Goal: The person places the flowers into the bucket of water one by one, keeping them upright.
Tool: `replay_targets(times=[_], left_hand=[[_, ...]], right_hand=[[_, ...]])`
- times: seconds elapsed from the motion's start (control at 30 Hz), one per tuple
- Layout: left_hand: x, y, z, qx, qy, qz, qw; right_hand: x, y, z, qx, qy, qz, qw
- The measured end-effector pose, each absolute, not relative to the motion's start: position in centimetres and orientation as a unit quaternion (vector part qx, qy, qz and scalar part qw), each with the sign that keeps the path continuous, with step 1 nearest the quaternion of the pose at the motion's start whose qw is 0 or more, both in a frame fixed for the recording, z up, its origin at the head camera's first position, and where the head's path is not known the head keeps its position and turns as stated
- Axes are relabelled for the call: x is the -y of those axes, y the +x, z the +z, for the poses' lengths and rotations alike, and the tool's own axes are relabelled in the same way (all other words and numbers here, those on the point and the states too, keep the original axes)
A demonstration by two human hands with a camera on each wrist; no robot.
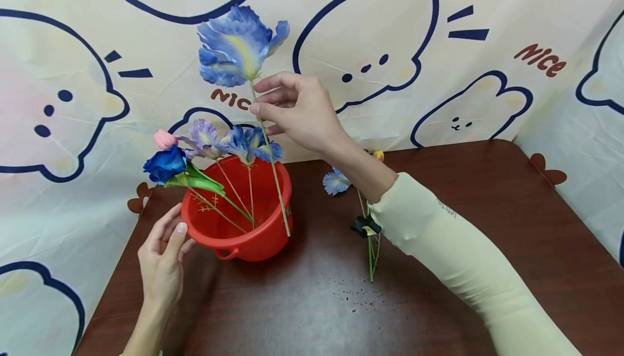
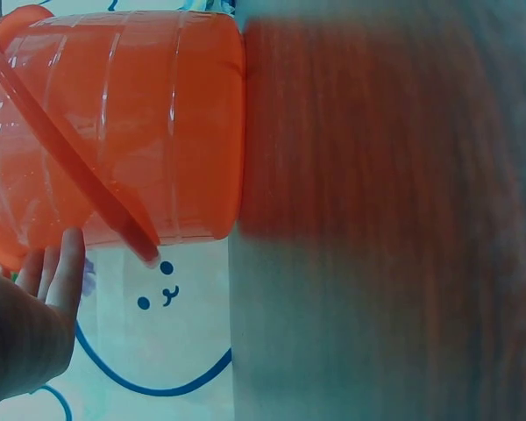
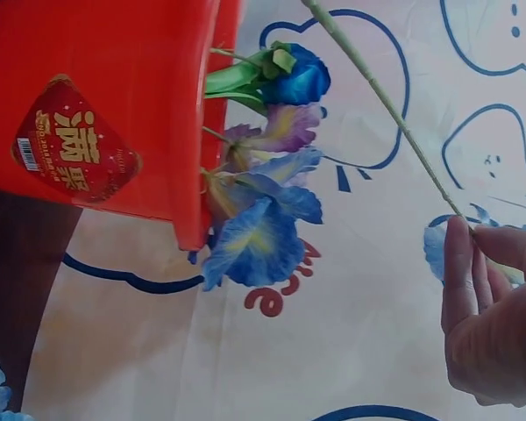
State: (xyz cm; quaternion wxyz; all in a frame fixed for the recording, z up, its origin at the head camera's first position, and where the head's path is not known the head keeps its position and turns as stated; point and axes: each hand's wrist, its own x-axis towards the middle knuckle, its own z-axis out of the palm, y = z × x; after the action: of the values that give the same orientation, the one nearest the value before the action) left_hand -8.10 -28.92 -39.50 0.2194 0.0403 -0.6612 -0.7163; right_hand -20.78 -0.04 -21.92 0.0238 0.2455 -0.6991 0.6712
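Observation:
My right hand [image 1: 304,109] pinches the thin green stem of a blue artificial flower [image 1: 236,47], just below its bloom. The flower is upright, its stem slanting down across the right rim of the red bucket [image 1: 265,247]. In the right wrist view the pinched stem [image 3: 403,127] runs beside the bucket mouth. My left hand [image 1: 163,256] touches the bucket's left side near the rim, its fingers fairly straight. Inside the bucket lean a dark blue rose-like flower [image 1: 166,165], a pink bud [image 1: 165,139], a purple flower [image 1: 203,136] and another blue flower [image 1: 248,143].
More flowers lie on the brown table [image 1: 439,237] under the right forearm, among them a light blue bloom [image 1: 336,181] and a black bloom [image 1: 365,226]. Dark crumbs [image 1: 358,296] are scattered in front. A cartoon-printed cloth [image 1: 370,14] hangs behind the table.

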Motion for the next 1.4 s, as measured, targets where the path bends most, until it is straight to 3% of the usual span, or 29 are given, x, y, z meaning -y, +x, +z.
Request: replay_targets(times=[0.63,1.4], left_hand=[[28.8,-8.1,-39.3,0.675,0.052,-0.706,0.211],[28.9,-8.0,-39.4,0.673,0.050,-0.706,0.216]], right_hand=[[4.1,-23.1,-22.8,0.671,0.253,0.695,0.050],[7.1,-22.6,-28.1,0.709,0.247,0.659,-0.048]])
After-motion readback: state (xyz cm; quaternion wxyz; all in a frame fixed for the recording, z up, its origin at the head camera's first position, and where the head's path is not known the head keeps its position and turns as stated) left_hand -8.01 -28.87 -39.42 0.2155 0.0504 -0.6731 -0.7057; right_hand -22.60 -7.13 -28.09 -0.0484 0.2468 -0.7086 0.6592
